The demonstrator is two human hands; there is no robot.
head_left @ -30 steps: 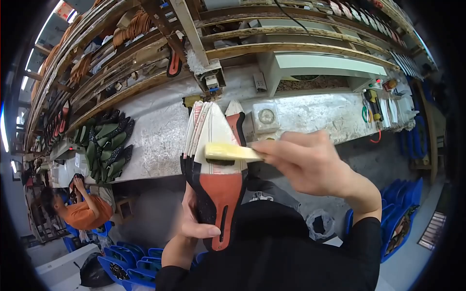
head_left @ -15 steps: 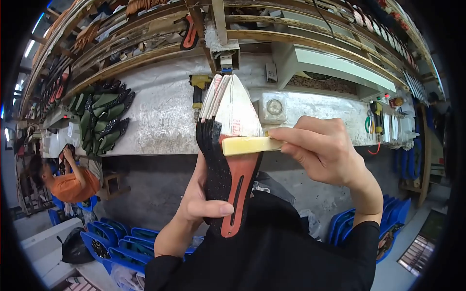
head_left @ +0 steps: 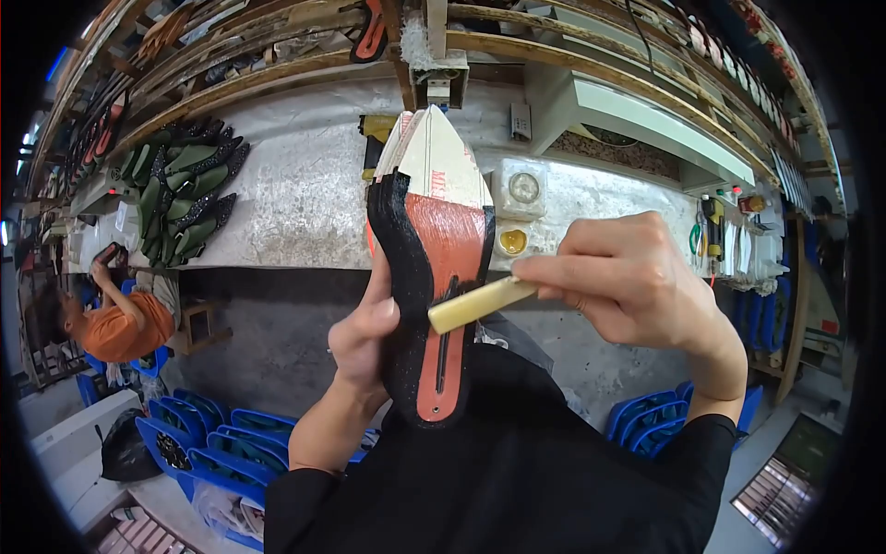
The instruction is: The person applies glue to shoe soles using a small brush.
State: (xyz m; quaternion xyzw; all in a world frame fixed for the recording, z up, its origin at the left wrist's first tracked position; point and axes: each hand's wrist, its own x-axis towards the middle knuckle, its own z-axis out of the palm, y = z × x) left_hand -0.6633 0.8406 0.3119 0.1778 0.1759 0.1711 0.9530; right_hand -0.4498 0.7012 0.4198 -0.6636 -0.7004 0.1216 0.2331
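Note:
My left hand (head_left: pixel 358 346) grips a stack of shoe insoles (head_left: pixel 395 235) by its left side, thumb along the edge. The top insole (head_left: pixel 448 226) has a white pointed toe with red print, a salmon-coloured middle that shines as if wet, and a dark slot down its heel part. Between the thumb and fingers of my right hand (head_left: pixel 623 277) is a flat, pale-yellow applicator (head_left: pixel 475 305). Its tip overlaps the slot in this view. Beyond the insoles, a small dish of amber liquid (head_left: pixel 512 242) sits at the bench edge, beside a clear square container (head_left: pixel 523 189).
A pile of green and black shoe pieces (head_left: pixel 189 189) lies on the bench (head_left: pixel 305 203) at left. Wooden racks (head_left: pixel 572 55) hang above. Blue bins (head_left: pixel 240 452) stand on the floor. A person in an orange shirt (head_left: pixel 134 325) works at far left.
The applicator has moved down from the white toe's border to the slot and tilted. My left thumb has shifted from the heel part to the side edge. The amber dish has come into view.

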